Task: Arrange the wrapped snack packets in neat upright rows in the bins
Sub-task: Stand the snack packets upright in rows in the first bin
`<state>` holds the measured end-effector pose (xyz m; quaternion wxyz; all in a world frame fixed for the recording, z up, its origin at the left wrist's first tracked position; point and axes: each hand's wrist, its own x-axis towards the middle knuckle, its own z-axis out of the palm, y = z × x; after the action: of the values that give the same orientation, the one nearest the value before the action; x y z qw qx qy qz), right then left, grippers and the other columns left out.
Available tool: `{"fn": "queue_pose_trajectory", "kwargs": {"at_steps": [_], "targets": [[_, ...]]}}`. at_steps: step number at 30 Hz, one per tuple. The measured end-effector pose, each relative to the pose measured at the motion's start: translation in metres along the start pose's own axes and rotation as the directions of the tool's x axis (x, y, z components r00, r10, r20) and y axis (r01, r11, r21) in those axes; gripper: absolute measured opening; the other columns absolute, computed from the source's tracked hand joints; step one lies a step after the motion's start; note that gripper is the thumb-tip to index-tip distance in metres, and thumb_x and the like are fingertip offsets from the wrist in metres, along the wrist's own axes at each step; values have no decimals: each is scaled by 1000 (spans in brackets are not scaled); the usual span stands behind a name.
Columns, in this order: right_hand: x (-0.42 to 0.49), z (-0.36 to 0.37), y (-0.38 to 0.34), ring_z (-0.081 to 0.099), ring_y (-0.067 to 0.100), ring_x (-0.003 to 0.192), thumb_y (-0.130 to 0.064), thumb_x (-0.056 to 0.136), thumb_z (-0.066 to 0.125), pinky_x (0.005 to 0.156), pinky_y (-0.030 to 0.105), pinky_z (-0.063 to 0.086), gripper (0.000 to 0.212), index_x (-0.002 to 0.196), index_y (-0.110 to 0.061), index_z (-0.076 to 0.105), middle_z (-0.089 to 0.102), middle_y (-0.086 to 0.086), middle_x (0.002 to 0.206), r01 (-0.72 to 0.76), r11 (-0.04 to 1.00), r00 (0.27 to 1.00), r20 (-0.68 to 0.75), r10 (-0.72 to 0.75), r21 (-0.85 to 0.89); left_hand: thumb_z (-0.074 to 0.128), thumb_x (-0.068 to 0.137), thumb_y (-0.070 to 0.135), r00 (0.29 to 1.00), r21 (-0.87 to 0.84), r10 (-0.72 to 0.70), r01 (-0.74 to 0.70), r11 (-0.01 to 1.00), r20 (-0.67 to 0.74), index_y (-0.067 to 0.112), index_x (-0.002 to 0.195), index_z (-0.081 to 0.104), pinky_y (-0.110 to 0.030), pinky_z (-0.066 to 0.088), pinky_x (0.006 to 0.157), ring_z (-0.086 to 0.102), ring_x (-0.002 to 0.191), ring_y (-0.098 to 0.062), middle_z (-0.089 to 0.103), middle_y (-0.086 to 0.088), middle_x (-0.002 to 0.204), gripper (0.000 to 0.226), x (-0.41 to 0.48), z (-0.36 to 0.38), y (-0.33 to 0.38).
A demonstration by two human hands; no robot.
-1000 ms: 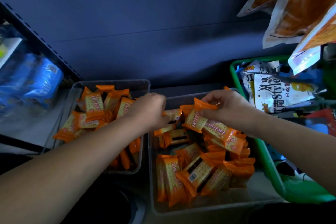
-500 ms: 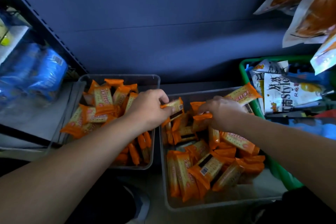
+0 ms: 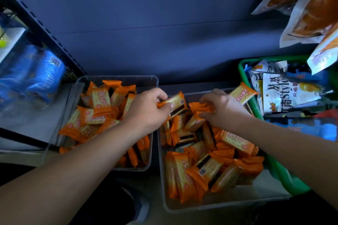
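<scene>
Orange packets (image 3: 201,170) lie jumbled in both clear bins (image 3: 228,204), so, with my left hand (image 3: 148,113) pinching a single packet (image 3: 175,103) over the right-side bin's far corner and my right hand (image 3: 221,109) curled onto others, I'd stand each upright against the back wall.
</scene>
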<state>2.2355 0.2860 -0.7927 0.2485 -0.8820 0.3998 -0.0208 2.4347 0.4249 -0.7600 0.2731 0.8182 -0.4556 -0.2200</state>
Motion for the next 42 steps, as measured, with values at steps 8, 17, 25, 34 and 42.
{"fn": "queue_pose_trajectory", "kwargs": {"at_steps": [8,17,25,34,42], "targets": [[-26,-44,-13,77,30,97,-9,100,63,85,41,61,11,105,-12,72,79,15,103,-258,383,966,233,112,887,71,99,21,984,-575,-7,111,810,181,13,108,65,-37,63,62,74,76,-24,78,-9,91,14,-4,33,44],[-35,-65,51,71,25,58,-40,91,74,69,44,63,27,90,-15,67,74,12,71,-321,914,947,99,305,249,69,96,38,856,250,353,-462,851,378,24,115,66,-36,51,88,62,107,-19,65,1,111,23,36,91,11],[-30,-54,59,63,15,75,-48,83,80,70,33,55,26,100,-32,69,65,-8,81,-275,955,959,-37,280,113,76,86,25,929,225,299,-346,911,216,22,82,64,-29,49,64,61,74,-7,65,12,79,13,36,100,2],[-47,-48,36,63,17,84,-39,90,69,70,40,58,15,98,-27,74,60,-12,91,160,986,960,-227,-165,-43,65,96,45,894,429,342,-441,789,290,28,103,68,-36,46,83,59,100,-19,64,8,92,19,40,97,3],[-44,-2,11,60,12,109,-44,100,57,96,37,54,25,120,-33,67,65,-9,115,376,926,909,206,-361,-37,72,92,41,889,641,169,-427,637,425,25,126,61,-46,41,103,50,129,-25,56,0,129,39,34,73,7]]}}
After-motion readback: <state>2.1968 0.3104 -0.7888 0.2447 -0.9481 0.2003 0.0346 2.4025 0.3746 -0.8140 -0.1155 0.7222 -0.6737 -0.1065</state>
